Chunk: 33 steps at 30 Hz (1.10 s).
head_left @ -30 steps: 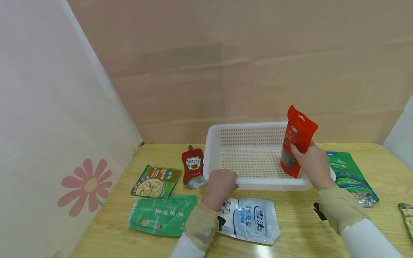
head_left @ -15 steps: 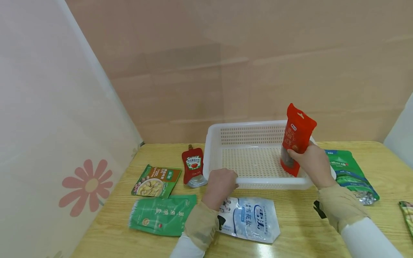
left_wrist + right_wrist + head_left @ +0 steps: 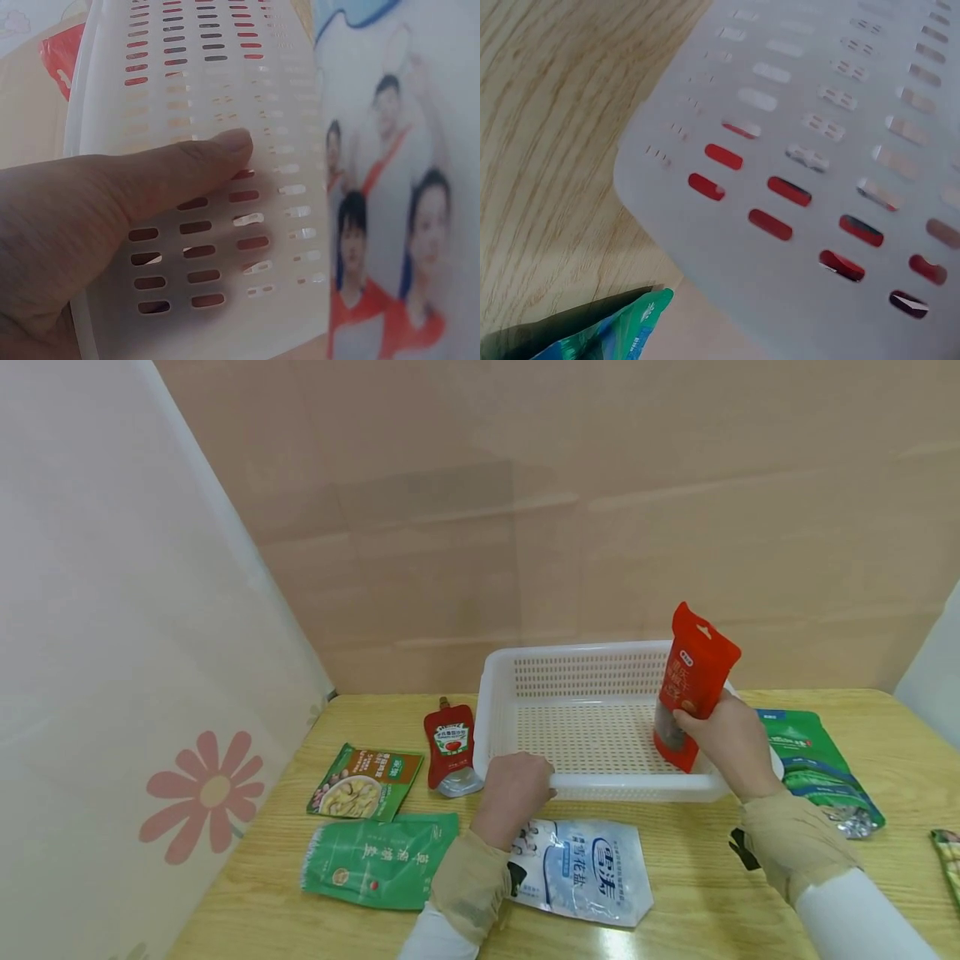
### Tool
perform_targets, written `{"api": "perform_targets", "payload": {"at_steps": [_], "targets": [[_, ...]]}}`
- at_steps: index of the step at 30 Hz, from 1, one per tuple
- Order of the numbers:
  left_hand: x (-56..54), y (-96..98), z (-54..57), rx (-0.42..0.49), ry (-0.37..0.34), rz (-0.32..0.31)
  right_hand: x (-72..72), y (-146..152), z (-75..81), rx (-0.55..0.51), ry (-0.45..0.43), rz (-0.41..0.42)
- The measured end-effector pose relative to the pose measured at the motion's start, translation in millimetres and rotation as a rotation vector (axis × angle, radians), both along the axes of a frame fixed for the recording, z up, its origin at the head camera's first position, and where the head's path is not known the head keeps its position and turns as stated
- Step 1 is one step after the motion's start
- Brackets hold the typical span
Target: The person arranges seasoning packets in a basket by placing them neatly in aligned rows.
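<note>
A white slotted plastic basket (image 3: 592, 787) stands at the back of the table. My left hand (image 3: 512, 795) grips its front wall near the left corner, and in the left wrist view the thumb (image 3: 172, 169) lies along the wall's outer side. At the basket's right end my right hand (image 3: 729, 745) holds a red pouch (image 3: 697, 664) with a dark lower part. The pouch leans slightly, its bottom inside the basket and its top well above the rim. Red shows through the basket wall (image 3: 727, 262) in the right wrist view, where the right hand is not seen.
Left of the basket lie a ketchup pouch (image 3: 451, 743), a soup packet (image 3: 365, 782) and a green bag (image 3: 378, 864). A blue-white salt bag (image 3: 581, 872) lies in front, a green pouch (image 3: 817, 764) to the right. Another packet (image 3: 951, 852) shows at the right edge.
</note>
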<state>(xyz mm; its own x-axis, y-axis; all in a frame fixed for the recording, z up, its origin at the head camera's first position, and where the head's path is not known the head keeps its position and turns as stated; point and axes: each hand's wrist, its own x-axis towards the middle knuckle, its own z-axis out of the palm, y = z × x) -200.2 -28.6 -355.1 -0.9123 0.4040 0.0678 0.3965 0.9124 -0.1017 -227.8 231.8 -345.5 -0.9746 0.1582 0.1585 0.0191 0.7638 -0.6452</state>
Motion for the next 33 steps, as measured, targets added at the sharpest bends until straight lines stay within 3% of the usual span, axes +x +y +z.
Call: {"api": "perform_targets", "payload": {"at_steps": [10, 33], "targets": [[1.6, -1.1, 0.1, 0.002, 0.029, -0.001, -0.5, -2.2, 0.2, 0.018, 0.038, -0.03], [1.3, -2.1, -0.7, 0.012, 0.038, -0.017, -3.2, 1.4, -0.8, -0.035, -0.025, -0.021]]}}
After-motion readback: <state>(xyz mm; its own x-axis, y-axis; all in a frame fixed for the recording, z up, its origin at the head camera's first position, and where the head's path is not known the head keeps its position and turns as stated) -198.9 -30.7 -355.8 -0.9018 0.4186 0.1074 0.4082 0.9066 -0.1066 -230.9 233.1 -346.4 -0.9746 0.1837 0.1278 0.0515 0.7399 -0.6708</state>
